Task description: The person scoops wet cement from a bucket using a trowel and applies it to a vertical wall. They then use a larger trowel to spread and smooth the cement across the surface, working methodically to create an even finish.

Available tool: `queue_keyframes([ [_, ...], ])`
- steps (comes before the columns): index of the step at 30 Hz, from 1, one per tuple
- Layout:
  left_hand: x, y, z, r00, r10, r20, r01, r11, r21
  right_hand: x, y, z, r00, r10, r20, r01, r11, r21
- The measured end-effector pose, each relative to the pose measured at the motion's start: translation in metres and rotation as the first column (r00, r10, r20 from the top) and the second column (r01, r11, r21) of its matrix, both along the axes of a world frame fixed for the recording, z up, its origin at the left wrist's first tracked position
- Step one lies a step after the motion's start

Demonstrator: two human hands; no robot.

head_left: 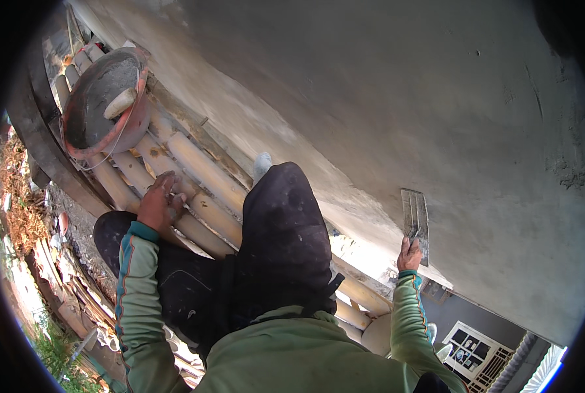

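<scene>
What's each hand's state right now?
Left hand: open, fingers loosely bent, nothing visible in it, at the bamboo poles; contact unclear.
Right hand: closed, grip on the flat trowel.

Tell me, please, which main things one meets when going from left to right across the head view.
Round reddish bucket → bare left hand → raised right knee in dark, stained trousers → bare right hand gripping a flat rectangular grey trowel → white-framed window with dark panes.

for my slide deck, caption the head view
Right hand holding a flat trowel before a grey wall, left hand over bamboo poles near a bucket.
</scene>
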State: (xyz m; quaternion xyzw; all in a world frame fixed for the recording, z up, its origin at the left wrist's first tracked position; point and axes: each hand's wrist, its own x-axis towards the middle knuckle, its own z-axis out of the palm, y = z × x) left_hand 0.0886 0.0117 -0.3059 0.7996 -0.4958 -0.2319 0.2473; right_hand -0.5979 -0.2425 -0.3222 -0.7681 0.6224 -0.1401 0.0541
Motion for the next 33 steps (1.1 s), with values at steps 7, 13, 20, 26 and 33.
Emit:
queue_keyframes([
  [7, 0.002, 0.0, 0.008, 0.999, 0.047, -0.019, -0.046, 0.998, 0.044, 0.069, -0.008, 0.012, 0.992, 0.025, 0.127, -0.02, 0.999, -0.036],
  [13, 0.001, 0.001, -0.004, 0.998, -0.041, 0.046, 0.04, 0.999, 0.019, -0.001, -0.008, -0.044, 0.999, -0.037, 0.019, 0.036, 0.999, 0.02],
  [20, 0.0, 0.007, 0.01, 1.0, -0.006, 0.025, 0.004, 0.997, 0.079, 0.037, -0.015, -0.052, 0.999, 0.024, 0.042, -0.025, 0.999, 0.031],
  [26, -0.005, -0.001, 0.014, 1.0, -0.006, -0.003, 0.007, 0.985, 0.17, -0.023, -0.019, -0.079, 0.989, -0.05, -0.14, 0.071, 0.987, 0.147],
  [33, -0.001, 0.004, 0.021, 0.993, 0.08, -0.089, -0.061, 0.978, 0.2, 0.052, -0.009, -0.048, 0.988, 0.043, -0.152, -0.018, 0.987, 0.158],
])
